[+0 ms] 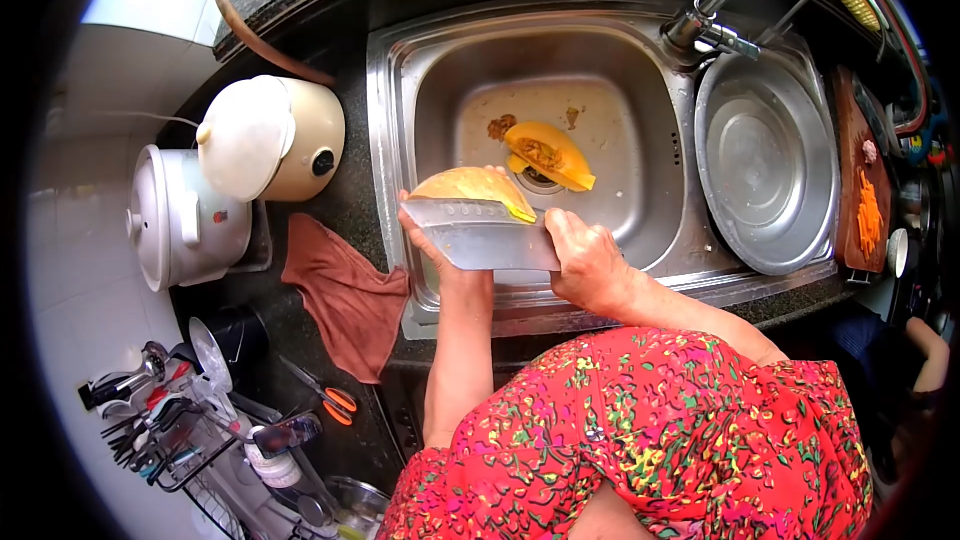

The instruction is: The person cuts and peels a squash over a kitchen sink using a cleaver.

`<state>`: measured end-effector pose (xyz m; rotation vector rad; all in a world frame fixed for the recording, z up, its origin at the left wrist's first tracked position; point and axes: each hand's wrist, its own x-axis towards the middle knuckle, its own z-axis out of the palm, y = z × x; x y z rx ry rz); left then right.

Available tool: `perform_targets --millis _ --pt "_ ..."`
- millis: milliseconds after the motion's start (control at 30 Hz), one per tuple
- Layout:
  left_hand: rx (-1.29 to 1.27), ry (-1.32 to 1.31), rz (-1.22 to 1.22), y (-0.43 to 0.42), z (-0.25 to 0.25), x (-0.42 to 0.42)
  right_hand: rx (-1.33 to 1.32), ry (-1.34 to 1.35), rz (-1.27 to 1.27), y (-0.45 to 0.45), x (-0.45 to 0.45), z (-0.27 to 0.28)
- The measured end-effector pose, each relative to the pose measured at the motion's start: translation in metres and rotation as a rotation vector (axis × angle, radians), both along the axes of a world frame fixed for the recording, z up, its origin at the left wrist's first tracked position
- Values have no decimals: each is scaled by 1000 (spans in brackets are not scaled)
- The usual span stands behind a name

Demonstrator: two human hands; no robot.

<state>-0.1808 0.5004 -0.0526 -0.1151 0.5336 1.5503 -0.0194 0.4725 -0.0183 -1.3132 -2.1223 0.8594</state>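
In my left hand (424,244) lies a piece of pumpkin (465,183), held over the near left part of the sink (635,100). My right hand (590,262) is wrapped round the handle end of a wide-bladed kitchen knife (490,238). The blade lies across the near side of the pumpkin and hides most of my left palm. A strip of yellow-green peel (522,213) shows at the blade's upper edge. Down in the sink, another pumpkin piece (548,154) rests near the drain, its seedy hollow facing up.
Right of the sink sit a large metal basin (755,160) and a cutting board (846,130) with orange strips (868,215). On the left are two cookers (285,140), a brown cloth (345,290), orange-handled scissors (335,402) and a utensil rack. A faucet (700,28) overhangs the sink's far right corner.
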Motion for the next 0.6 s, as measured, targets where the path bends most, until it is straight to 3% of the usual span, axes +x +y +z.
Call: perform_targets --millis 133,200,367,467,567,600 --pt "-62 147 125 6 11 5 -95 45 -24 -1 2 -8" --pt "26 371 219 8 15 2 -47 111 -58 0 -2 -3" --pt "-60 247 108 13 27 0 1 165 -49 9 -1 -1" --pt "-163 309 121 15 27 0 -15 300 -48 14 6 5" --pt "-228 265 60 13 27 -1 -1015 577 -142 25 22 38" --pt "-246 190 -16 12 26 -2 -1023 570 -134 28 26 36"
